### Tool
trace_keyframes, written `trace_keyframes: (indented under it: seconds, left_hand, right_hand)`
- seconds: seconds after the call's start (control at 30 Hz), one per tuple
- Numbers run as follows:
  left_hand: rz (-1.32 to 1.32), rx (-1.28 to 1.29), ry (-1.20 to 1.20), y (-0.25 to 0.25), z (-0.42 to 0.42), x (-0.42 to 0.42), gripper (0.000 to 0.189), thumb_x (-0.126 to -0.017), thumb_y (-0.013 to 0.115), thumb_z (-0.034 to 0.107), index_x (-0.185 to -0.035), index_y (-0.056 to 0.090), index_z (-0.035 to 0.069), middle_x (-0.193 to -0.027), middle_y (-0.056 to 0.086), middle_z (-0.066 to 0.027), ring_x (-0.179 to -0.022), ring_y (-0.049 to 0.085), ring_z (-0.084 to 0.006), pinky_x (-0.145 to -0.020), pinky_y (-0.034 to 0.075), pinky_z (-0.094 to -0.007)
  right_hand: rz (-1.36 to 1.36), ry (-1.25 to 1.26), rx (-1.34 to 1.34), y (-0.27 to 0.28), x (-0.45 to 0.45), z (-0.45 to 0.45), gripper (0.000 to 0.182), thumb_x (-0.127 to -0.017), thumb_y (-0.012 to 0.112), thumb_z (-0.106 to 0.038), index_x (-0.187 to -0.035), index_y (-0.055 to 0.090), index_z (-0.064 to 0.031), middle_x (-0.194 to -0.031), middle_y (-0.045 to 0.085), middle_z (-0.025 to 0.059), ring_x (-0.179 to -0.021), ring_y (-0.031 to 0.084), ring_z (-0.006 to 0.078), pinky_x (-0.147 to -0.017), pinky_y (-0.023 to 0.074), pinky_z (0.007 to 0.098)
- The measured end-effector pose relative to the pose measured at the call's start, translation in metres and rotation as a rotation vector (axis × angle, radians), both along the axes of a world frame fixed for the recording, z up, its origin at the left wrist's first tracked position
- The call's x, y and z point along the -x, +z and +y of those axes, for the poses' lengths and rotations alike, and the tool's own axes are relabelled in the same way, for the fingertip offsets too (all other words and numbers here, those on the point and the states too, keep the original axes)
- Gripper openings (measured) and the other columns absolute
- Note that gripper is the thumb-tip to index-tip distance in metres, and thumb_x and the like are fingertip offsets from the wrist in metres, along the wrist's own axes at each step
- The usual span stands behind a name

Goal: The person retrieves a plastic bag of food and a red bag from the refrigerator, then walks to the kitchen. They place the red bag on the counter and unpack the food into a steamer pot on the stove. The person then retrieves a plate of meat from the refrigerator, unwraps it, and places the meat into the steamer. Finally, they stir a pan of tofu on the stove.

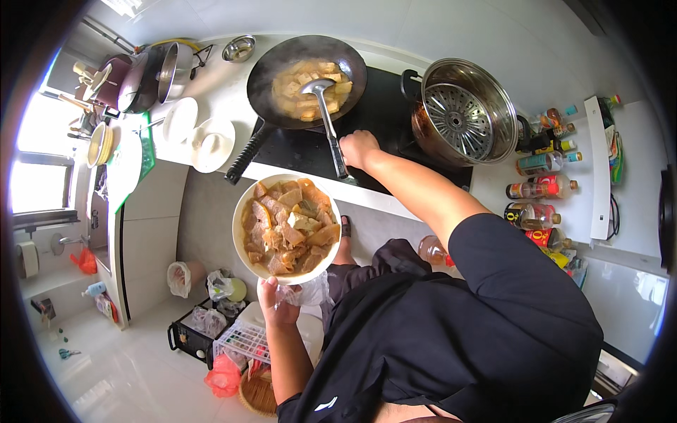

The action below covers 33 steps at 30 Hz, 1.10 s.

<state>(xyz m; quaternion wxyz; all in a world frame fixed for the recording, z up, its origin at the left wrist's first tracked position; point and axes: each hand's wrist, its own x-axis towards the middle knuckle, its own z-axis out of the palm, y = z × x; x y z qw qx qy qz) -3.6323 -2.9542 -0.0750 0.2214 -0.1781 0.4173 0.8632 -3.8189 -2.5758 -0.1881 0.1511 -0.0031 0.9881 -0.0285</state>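
My left hand (279,304) holds a cream-coloured bowl (239,248) from below its near rim. Sliced meat with fatty edges, sauce and a pale tofu piece (302,221) fill the bowl. Over the black cooktop (296,148), my right hand (361,149) is curled right beside the handle of a steel wok ladle (329,119). The handle crosses in front of the fingertips, so whether they grip it is unclear. The ladle's head lies among tofu pieces (296,79) in brownish broth, inside a steaming dark wok (259,90). The wok's black handle (248,156) points toward me.
A large steel steamer pot (460,119) with a perforated insert stands right of the wok. Several sauce bottles (542,190) line the right side. White plates (211,153) and a small metal bowl (239,48) are on the left counter. Bins and baskets (259,388) stand on the floor.
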Motion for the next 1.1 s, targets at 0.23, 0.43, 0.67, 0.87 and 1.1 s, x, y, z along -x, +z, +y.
trace_keyframes:
  seconds: [0.23,0.43,0.67,0.87,1.1]
  left_hand:
    - [0.048,-0.051,-0.07,0.004,0.014,0.022,0.047,-0.093,0.063,0.035,-0.13,0.058,0.006,-0.118,0.07,-0.0082,-0.092,0.072,-0.0222,-0.074,0.06,-0.0359]
    - [-0.038,-0.157,-0.125,0.009,0.033,0.038,0.051,-0.092,0.064,0.025,-0.133,0.051,-0.001,-0.117,0.068,-0.0137,-0.089,0.073,-0.0227,-0.071,0.064,-0.0331]
    - [-0.065,-0.178,-0.252,0.023,0.077,0.058,0.053,-0.091,0.066,0.026,-0.134,0.05,-0.001,-0.117,0.068,-0.0136,-0.09,0.073,-0.023,-0.07,0.064,-0.0333]
    - [-0.011,-0.189,-0.293,0.029,0.093,0.06,0.054,-0.092,0.065,0.027,-0.135,0.048,-0.001,-0.117,0.067,-0.0132,-0.089,0.072,-0.0222,-0.07,0.063,-0.0323]
    - [0.028,-0.161,-0.279,0.049,0.107,0.058,0.054,-0.092,0.064,0.026,-0.135,0.047,-0.001,-0.116,0.067,-0.0129,-0.089,0.071,-0.021,-0.07,0.062,-0.0299]
  right_hand:
    - [-0.115,-0.348,0.238,0.036,-0.029,-0.006,0.051,-0.1,0.051,-0.051,-0.101,0.078,-0.0082,-0.104,0.075,0.0164,-0.099,0.071,0.0369,-0.086,0.0558,0.0473]
    - [0.25,-0.214,0.636,0.201,-0.14,0.029,0.037,-0.095,0.057,-0.034,-0.075,0.068,-0.0045,-0.078,0.069,0.0197,-0.073,0.07,0.0373,-0.067,0.0527,0.0495]
    - [-0.033,-0.288,0.07,0.183,-0.109,0.221,0.079,-0.083,0.076,-0.035,-0.152,0.043,-0.0183,-0.106,0.072,0.0209,-0.101,0.069,0.0369,-0.087,0.0555,0.0463]
    - [-0.408,-0.26,-0.175,0.155,-0.085,0.233,0.122,-0.066,0.09,-0.043,-0.163,0.016,-0.029,-0.135,0.059,0.0259,-0.119,0.063,0.0384,-0.099,0.0528,0.0451]
    - [-0.355,-0.257,-0.086,0.155,-0.093,0.248,0.118,-0.066,0.09,-0.043,-0.162,0.022,-0.0255,-0.122,0.068,0.0204,-0.111,0.067,0.0382,-0.093,0.0544,0.047]
